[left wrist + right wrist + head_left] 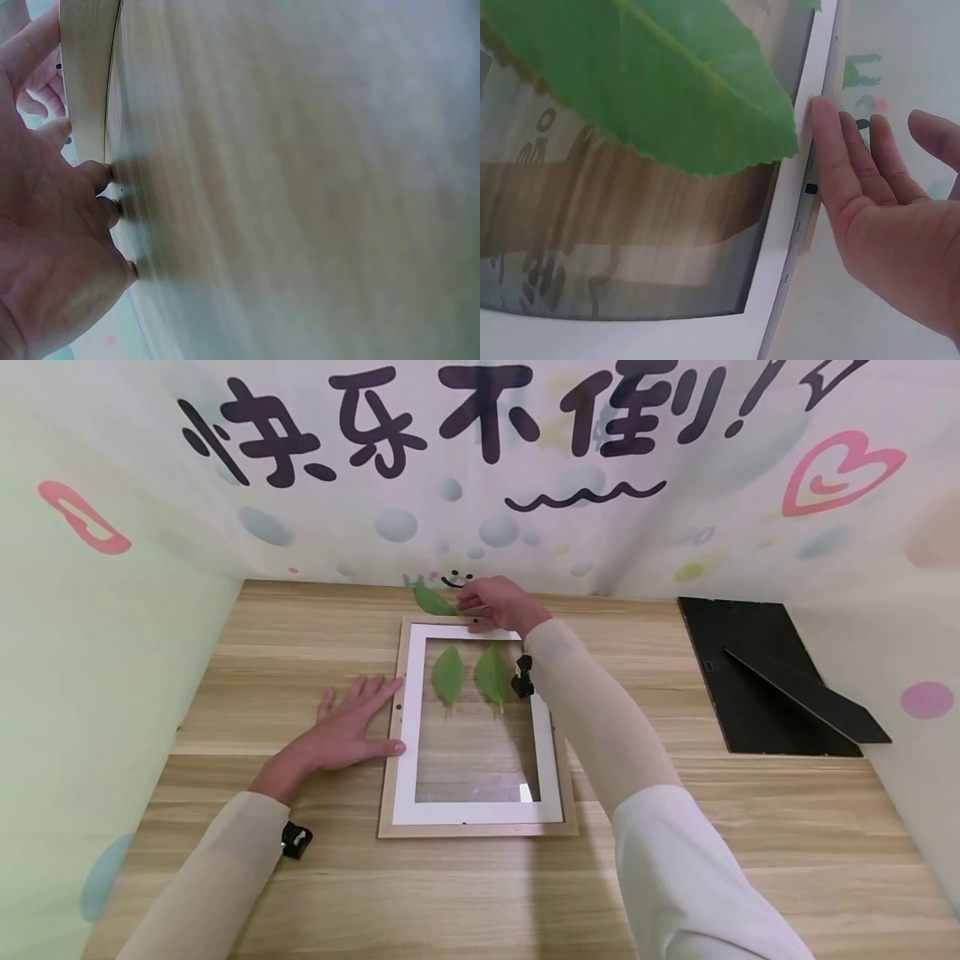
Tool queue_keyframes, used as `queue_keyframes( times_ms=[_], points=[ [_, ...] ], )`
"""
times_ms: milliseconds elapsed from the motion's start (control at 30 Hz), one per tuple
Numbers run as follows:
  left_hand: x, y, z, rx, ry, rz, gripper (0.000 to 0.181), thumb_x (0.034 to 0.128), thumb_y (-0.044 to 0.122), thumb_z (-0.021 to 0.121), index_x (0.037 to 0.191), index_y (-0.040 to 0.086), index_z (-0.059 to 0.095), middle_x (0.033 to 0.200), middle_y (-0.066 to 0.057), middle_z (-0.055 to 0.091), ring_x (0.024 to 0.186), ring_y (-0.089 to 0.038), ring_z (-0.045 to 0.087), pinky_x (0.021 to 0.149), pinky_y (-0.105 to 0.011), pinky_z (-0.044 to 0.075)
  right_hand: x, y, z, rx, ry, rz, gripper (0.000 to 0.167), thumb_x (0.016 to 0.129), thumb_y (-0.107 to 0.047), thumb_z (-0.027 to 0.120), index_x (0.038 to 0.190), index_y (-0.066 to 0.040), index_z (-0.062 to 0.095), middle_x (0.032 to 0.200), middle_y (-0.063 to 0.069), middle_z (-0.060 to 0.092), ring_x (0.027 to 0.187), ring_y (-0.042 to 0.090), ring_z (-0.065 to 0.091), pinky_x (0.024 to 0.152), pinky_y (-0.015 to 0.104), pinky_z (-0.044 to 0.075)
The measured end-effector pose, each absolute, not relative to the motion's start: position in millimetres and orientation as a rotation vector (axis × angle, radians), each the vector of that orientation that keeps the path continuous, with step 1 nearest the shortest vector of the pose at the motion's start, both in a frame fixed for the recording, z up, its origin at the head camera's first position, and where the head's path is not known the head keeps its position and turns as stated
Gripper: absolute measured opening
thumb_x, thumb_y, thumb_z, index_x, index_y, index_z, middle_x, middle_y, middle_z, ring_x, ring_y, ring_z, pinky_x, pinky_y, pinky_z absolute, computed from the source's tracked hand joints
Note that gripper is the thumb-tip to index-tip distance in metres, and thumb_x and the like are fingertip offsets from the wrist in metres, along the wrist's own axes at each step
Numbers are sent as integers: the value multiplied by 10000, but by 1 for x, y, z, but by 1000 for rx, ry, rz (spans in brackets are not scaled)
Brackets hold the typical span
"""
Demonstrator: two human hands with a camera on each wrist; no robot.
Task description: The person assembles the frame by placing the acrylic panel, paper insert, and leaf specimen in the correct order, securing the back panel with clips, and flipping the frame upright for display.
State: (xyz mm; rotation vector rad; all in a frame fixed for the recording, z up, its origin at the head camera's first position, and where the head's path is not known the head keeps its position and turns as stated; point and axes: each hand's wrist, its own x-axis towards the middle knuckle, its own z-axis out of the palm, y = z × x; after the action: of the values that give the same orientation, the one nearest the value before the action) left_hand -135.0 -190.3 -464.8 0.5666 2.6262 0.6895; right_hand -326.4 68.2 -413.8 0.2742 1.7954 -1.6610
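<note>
- Steadying the wooden frame (390, 785) with the left hand (341, 735), we work at its far edge with the right hand (498, 602); step in hand, by our judgement: laying leaves on the clear pane (476, 760).
- Frame lies flat mid-table; left leaf (447, 675) and right leaf (491, 677) lie side by side, apart, in the pane's far half.
- Third leaf (432, 600) sits just beyond the frame's far edge, left of the right hand.
- Left fingers spread; thumb and index touch the frame's left side.
- Right fingers loosely bent and apart, one fingertip at the frame's far edge; we see no pinch. Contact with the third leaf's stem: cannot tell.
- Next move, we judge, calls for a light pinch on that stem and a lift over the edge, not brushing the other two.
- In the way: our right sleeve (607, 718) crosses the frame's far right corner; the backdrop (345, 535) rises close behind the third leaf.
- Well to the right: black board (750, 710), its leg (810, 693) angled across it.
</note>
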Motion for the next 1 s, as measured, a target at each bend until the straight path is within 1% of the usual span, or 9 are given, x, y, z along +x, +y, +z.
queue_keyframes(
  times_ms=[67,167,300,400,567,700,800,933,1000],
  points=[
    [-135,-190,-465,566,2624,691,959,856,670,566,1575,323,34,1636,-139,-12,1488,-381,-80,1084,-692,-134,-326,68,-413,273,1814,-1632,409,977,-164,537,1341,22,527,1361,156,542,1244,266,536,995,444,484],
    [-135,-190,-465,565,2621,695,963,854,674,566,1575,323,34,1636,-139,-14,1487,-383,-81,1083,-691,-138,-327,66,-414,260,1860,-1577,388,971,-167,547,1313,15,556,1321,148,574,1169,243,574,967,426,503],
    [-134,-189,-465,564,2620,693,963,855,671,566,1575,319,32,1636,-138,-11,1488,-381,-83,1084,-690,-137,-328,64,-417,259,1910,-1547,373,962,-161,557,1289,15,582,1199,128,620,1073,218,596,916,403,530],
    [-134,-189,-464,564,2620,693,962,858,662,570,1576,316,30,1636,-141,-8,1488,-381,-84,1084,-692,-136,-328,64,-418,270,1922,-1555,370,958,-152,563,1280,27,588,1119,116,636,1067,227,602,912,395,535],
    [-134,-189,-465,569,2621,693,959,860,661,568,1575,321,27,1636,-144,-3,1488,-383,-78,1084,-694,-132,-329,64,-416,305,1920,-1617,362,958,-118,565,1274,58,583,1134,163,637,1048,271,619,954,391,515],
    [-134,-189,-464,562,2615,695,960,858,659,573,1574,329,24,1637,-143,0,1489,-382,-80,1084,-693,-133,-329,65,-413,295,1924,-1663,357,947,-72,570,1268,82,577,1143,201,625,931,279,620,968,405,503],
    [-135,-190,-464,554,2615,697,959,857,656,577,1574,330,28,1638,-140,0,1489,-380,-82,1085,-691,-134,-329,64,-412,286,1933,-1681,344,942,-56,580,1257,84,586,1146,211,634,833,259,611,938,399,516],
    [-134,-190,-464,553,2619,692,959,857,655,577,1574,325,33,1638,-140,-2,1489,-382,-80,1086,-691,-132,-330,64,-413,287,1940,-1702,337,943,-39,591,1265,60,595,1144,193,646,779,225,616,875,376,532],
    [-134,-190,-464,552,2616,694,956,858,654,577,1574,327,34,1638,-136,-3,1490,-378,-81,1087,-690,-131,-330,64,-413,289,1944,-1708,347,933,-9,596,1275,51,594,1106,171,648,765,213,612,851,364,533]
  ],
)
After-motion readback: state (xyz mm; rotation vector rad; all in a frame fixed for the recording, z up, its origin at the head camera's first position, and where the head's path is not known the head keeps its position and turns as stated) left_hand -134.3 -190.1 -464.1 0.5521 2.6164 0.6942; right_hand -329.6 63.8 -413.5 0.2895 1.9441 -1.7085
